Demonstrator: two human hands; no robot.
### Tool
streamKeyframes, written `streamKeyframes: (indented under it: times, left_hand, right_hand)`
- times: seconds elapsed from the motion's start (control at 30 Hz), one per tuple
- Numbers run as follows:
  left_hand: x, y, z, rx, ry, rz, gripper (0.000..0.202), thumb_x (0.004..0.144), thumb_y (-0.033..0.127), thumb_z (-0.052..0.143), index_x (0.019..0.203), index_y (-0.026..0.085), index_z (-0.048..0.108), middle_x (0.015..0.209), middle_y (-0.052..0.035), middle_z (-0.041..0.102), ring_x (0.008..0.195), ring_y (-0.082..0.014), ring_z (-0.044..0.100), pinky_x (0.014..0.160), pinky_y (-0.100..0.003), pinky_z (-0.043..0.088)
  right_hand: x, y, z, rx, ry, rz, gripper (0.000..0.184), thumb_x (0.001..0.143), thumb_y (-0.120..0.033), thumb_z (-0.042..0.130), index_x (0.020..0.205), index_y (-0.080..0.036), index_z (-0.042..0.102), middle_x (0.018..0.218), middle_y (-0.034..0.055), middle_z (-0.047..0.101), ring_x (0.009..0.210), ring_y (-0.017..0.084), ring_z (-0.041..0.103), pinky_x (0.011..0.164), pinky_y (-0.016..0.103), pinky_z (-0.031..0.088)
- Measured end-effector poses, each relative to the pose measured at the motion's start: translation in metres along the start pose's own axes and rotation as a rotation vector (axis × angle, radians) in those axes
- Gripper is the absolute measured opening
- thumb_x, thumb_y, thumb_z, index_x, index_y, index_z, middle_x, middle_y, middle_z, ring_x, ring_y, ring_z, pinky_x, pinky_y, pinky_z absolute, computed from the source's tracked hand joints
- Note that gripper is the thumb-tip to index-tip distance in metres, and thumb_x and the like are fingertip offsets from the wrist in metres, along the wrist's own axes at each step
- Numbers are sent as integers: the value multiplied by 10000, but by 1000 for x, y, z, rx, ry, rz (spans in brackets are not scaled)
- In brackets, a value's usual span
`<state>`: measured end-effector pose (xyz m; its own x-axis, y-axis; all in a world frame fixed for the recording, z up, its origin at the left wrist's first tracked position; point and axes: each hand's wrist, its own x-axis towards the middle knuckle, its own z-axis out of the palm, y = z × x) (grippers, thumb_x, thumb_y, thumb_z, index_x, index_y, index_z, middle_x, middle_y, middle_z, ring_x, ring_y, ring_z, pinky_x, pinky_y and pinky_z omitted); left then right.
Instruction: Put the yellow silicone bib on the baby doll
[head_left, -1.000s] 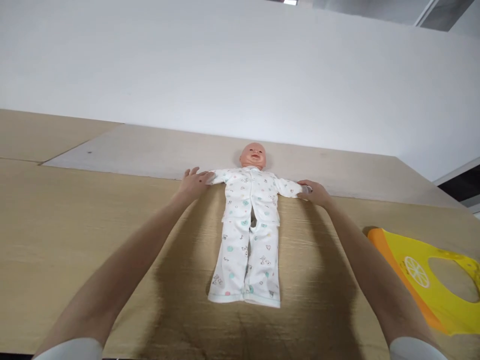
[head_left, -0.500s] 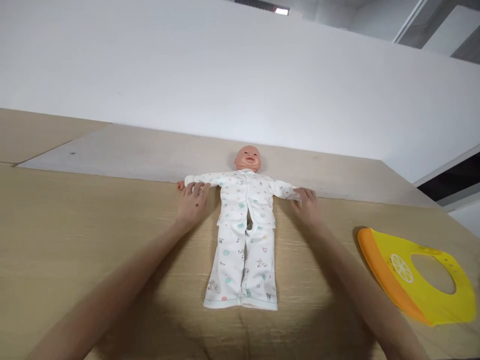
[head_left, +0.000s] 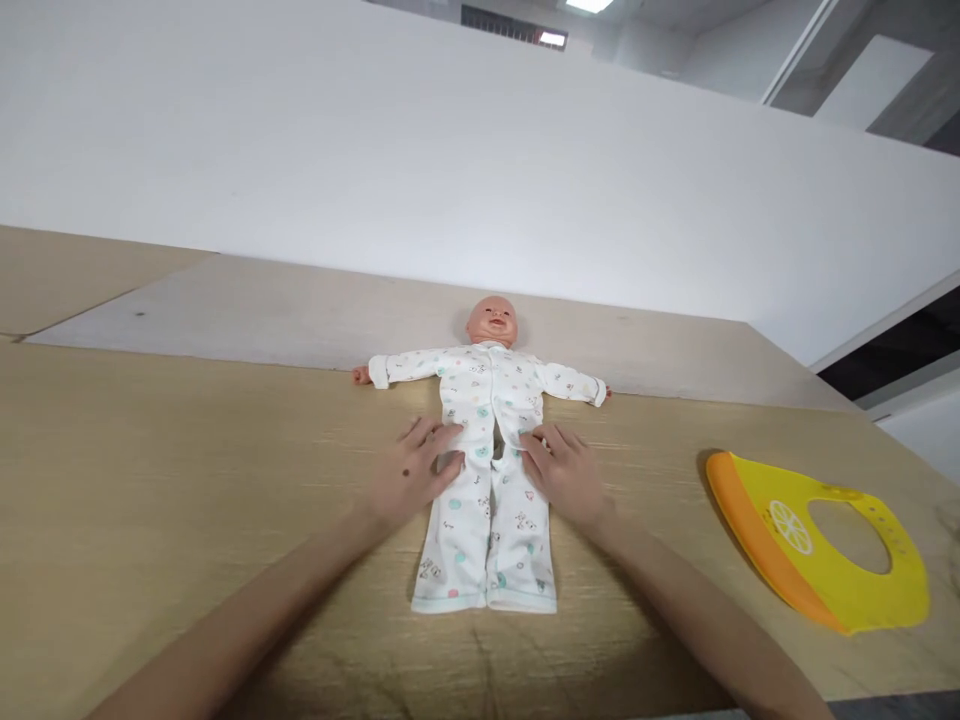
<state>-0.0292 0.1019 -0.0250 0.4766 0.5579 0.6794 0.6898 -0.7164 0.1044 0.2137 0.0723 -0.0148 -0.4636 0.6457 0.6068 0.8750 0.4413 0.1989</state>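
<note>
A baby doll (head_left: 493,322) lies on its back in the middle of the table, its arms stretched out to both sides. It wears a white printed top (head_left: 480,385) and matching white trousers (head_left: 457,540), whose legs lie flat with no feet showing. My left hand (head_left: 420,468) rests at the left side of the waist, fingers apart, fingertips on the cloth where top and trousers meet. At the right side of the waist, my right hand (head_left: 564,470) touches the same cloth with its fingers spread. Neither hand grips the clothing.
A yellow bib (head_left: 817,545) with an orange pocket edge and a white citrus print lies on the table (head_left: 187,480) to the right. Behind the doll, a white partition (head_left: 450,150) rises from the table's far side.
Both hands have left the doll's sleeves and moved down and inward to the waist. Both sleeve cuffs now show. The camera view has shifted slightly.
</note>
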Motion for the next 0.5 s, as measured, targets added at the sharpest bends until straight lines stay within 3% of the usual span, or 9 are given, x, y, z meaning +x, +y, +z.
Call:
streamKeyframes:
  times: [0.17, 0.37, 0.5]
  left_hand:
    - [17, 14, -2, 165, -139, 85, 132, 849, 105, 503, 886, 178, 607, 863, -75, 631, 861, -229, 564, 748, -345, 488]
    - [12, 26, -7, 240, -240, 176, 179, 816, 23, 487, 856, 157, 599, 827, -83, 646, 802, -236, 566, 691, -349, 469]
    - [10, 28, -7, 206, -254, 167, 169, 802, 16, 492, 847, 143, 594, 806, -74, 650, 782, -229, 577, 662, -350, 469]
  right_hand:
    - [8, -7, -4, 69, 46, 55, 162, 926, -165, 492, 912, -228, 640, 859, 8, 639, 767, 144, 577, 605, 282, 434]
    - [-5, -12, -4, 73, -91, -24, 201, 885, -116, 488, 911, -223, 656, 874, 28, 621, 779, 172, 562, 632, 313, 492]
    - [-3, -19, -9, 101, -114, -66, 131, 872, -146, 529, 793, -178, 628, 836, 40, 594, 766, 171, 548, 615, 308, 480]
